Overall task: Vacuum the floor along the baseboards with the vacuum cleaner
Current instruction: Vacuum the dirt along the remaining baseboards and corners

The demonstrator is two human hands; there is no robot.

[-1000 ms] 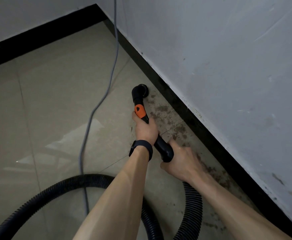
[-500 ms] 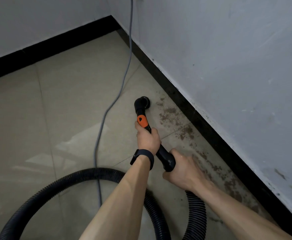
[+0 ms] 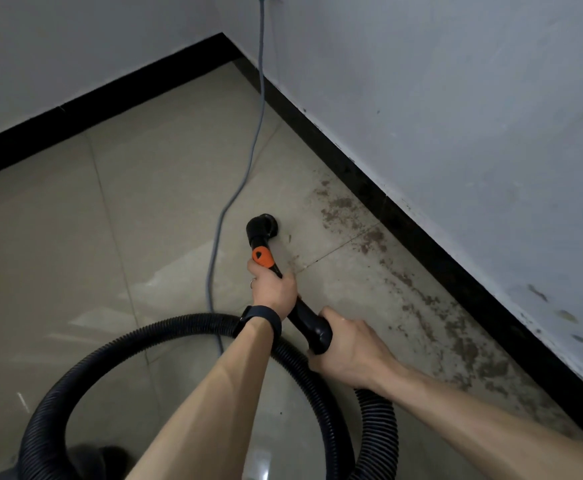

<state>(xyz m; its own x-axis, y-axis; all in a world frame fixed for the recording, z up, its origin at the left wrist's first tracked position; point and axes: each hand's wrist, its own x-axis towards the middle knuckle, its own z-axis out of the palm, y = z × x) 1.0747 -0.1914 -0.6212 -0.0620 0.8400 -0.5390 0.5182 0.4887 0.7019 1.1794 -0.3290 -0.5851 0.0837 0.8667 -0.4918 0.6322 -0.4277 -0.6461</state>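
Observation:
A black vacuum wand with an orange band [image 3: 263, 257] ends in a round nozzle [image 3: 262, 226] that rests on the beige tiled floor [image 3: 151, 202]. My left hand [image 3: 273, 286] grips the wand just below the orange band. My right hand [image 3: 348, 344] grips the thick black handle end [image 3: 312, 327], where the ribbed hose [image 3: 376, 427] joins. The nozzle sits a short way left of the black baseboard [image 3: 421, 233]. Brown dirt patches [image 3: 348, 216] lie on the floor between the nozzle and the baseboard.
The black hose [image 3: 85, 368] loops across the floor at the lower left. A grey power cord [image 3: 245, 168] hangs down the wall and runs along the floor past my left hand. A second baseboard [image 3: 92, 109] meets the first in the far corner.
The nozzle and both hands have drawn back from the baseboard toward me. More of the dirt and the corner has come into view.

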